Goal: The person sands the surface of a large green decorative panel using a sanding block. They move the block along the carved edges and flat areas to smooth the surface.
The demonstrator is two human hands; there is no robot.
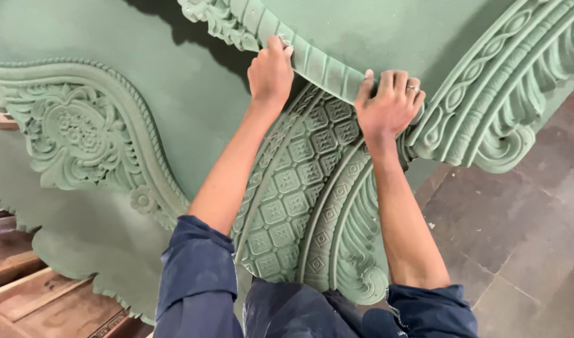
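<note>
Both my left hand [271, 74] and right hand [390, 103] are curled shut on the green ribbed moulding strip [318, 66], which lies across the big green carved panel [287, 188] – I'd press evenly, keeping its curve following the latticed band – no twisting

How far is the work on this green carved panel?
Done: the lattice band and floral scroll already sit on the green panel. In hand: left hand and right hand press a ribbed strip down. Left: the strip's upper end looks unseated.
</note>
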